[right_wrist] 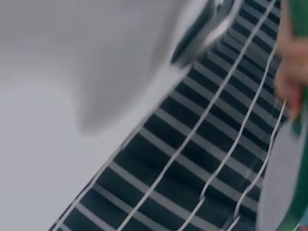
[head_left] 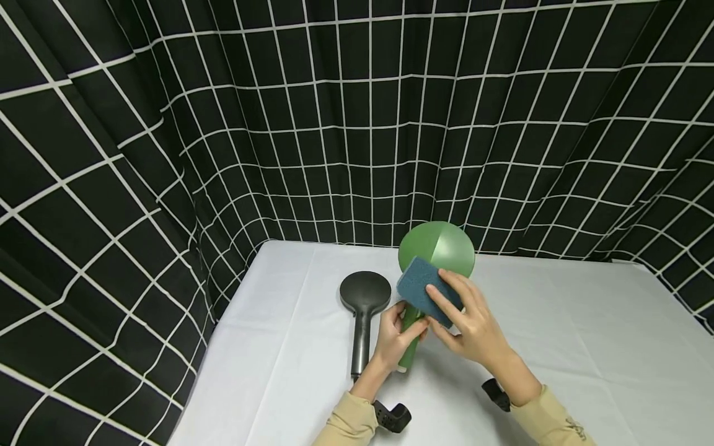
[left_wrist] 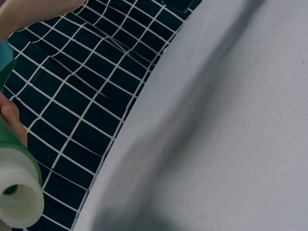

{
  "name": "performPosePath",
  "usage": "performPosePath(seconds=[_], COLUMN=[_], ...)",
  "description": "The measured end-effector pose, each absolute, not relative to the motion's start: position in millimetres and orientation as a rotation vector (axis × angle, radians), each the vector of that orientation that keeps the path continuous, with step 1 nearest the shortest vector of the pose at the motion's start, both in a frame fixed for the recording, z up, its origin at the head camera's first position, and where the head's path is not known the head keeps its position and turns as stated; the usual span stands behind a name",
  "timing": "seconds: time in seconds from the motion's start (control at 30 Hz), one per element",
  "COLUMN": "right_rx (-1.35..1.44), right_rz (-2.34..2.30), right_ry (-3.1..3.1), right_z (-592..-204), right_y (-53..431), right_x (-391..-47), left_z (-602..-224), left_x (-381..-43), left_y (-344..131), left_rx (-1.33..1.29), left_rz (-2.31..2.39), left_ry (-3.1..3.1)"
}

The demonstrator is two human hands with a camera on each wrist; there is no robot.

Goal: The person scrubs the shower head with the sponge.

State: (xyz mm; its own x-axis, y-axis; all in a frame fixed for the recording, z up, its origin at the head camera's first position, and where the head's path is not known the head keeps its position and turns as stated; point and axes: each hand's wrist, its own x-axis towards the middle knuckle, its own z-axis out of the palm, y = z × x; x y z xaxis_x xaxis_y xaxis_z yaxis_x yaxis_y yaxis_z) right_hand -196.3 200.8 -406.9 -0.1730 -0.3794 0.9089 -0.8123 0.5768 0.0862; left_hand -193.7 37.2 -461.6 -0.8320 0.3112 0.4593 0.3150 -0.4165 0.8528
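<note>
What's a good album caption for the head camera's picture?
Left hand gripping a green shower head, right hand holding a blue sponge, a black shower head lying on white cloth.

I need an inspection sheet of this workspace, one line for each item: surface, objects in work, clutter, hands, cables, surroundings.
Surface: table under a white cloth, with light creases.
Objects in work: green shower head, and a blue sponge overlapping its lower face in the head view; firm contact cannot be confirmed.
Clutter: black shower head lying on the cloth, apart from the green one.
Hands: left hand grips the green handle; right hand holds the sponge. Each wrist wears a black device.
Cables: nothing seen.
Surroundings: black curtain with white grid lines, behind the table and at both sides.
</note>
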Motion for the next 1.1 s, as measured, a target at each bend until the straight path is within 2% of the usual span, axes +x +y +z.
performPosePath(seconds=[0.2,0.3,0.4,0.53,0.77,1.0,1.1], right_rx=[0.532,0.398,0.428,0.607,0.84,0.57,0.466], right_rz=[0.738,0.825,0.852,0.778,0.595,0.899,0.979], right_ry=[-1.791,-1.795,-1.726,-1.602,-1.516,-1.554,-1.562], right_z=[-392,-391,-396,-405,-408,-371,-367], right_y=[226,229,220,199,187,196,197], right_x=[-213,-215,-213,-204,-195,-196,-197], left_z=[-459,-458,-455,-453,-449,-449,-449], left_x=[-192,-189,-188,-189,-189,-189,-188], left_y=[39,39,38,36,35,35,35], left_rx=[-0.819,-0.76,-0.703,-0.626,-0.66,-0.66,-0.67], left_rz=[-2.56,-2.667,-2.81,-2.957,-3.002,-2.992,-2.981], left_ry=[-1.69,-1.679,-1.629,-1.531,-1.504,-1.497,-1.503])
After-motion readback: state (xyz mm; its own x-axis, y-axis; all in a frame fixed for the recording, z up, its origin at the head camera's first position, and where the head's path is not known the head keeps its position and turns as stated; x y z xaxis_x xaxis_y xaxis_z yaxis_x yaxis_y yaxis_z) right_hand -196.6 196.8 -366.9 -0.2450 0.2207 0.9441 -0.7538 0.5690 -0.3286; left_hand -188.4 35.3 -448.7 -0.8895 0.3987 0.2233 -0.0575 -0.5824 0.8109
